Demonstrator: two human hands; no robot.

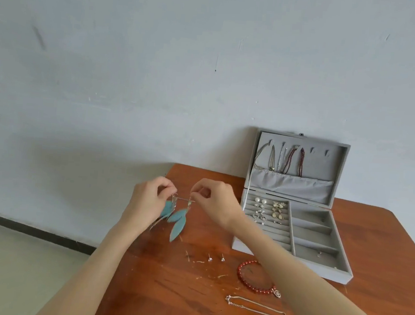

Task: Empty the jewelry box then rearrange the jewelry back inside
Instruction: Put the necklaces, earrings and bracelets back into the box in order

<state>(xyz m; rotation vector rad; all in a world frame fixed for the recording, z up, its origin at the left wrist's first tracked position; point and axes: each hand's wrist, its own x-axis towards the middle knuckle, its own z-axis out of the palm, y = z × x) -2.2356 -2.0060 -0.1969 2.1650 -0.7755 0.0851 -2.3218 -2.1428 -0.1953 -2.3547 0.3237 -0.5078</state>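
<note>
While a silver chain bracelet [256, 307] lies nearest the desk's [164, 291] front edge, a red bead bracelet [248, 279] sits just behind it, partly under the right forearm, and two small stud earrings [216, 257] rest beyond. Above the desk's left edge both hands pinch teal feather earrings [177, 220] — left hand [151, 202] and right hand [214, 202] each gripping the metal tops. At the far right corner stands the open grey jewelry box [294, 215] — earrings in its left slots, necklaces hanging in the lid.

Grey jewelry box [293, 222] open, lid upright, necklaces [289, 160] hanging inside. Earrings [268, 210] in left slots. Teal feather earrings [177, 220] held aloft; red bead bracelet [253, 279], silver chain [256, 307], studs [216, 257] outside.
</note>
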